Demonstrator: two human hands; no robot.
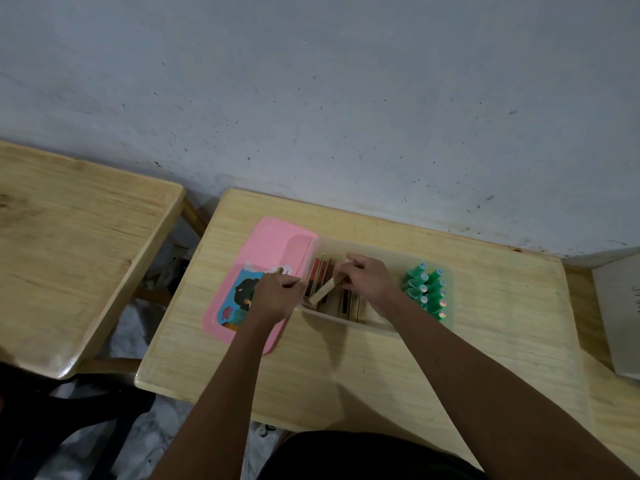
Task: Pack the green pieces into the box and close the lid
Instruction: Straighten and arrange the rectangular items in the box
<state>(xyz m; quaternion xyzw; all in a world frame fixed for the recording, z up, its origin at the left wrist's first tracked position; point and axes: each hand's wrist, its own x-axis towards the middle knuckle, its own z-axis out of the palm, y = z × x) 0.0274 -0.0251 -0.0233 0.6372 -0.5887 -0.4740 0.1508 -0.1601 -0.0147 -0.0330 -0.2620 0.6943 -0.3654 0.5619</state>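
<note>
Your translucent box (377, 245) sits toward the far edge of the wooden table (346, 368), slightly right of the middle, with its lid off. The pink lid (273, 244) lies flat on the table touching the box's left side, its printed label facing up. The green pieces (425, 291) stand upright in two close rows inside the right end of the box, against its right wall. The left and middle parts of the box hold flat, narrow packets (320, 271) in red, brown and tan, set on edge side by side.

Your right hand (370, 278) is inside the box over those packets, fingers curled around one end of a pale tan stick-shaped packet (325, 292) that lies tilted, its lower end resting near the box's near-left corner. Your left hand (277, 296) hovers over the lid's right edge, just beside the box's left wall; its fingers are bent toward the box, but you cannot tell from this view whether they pinch anything.

A second wooden table (76, 244) stands well apart to the left, and a white sheet-like object (620, 313) lies at the right edge of view.
</note>
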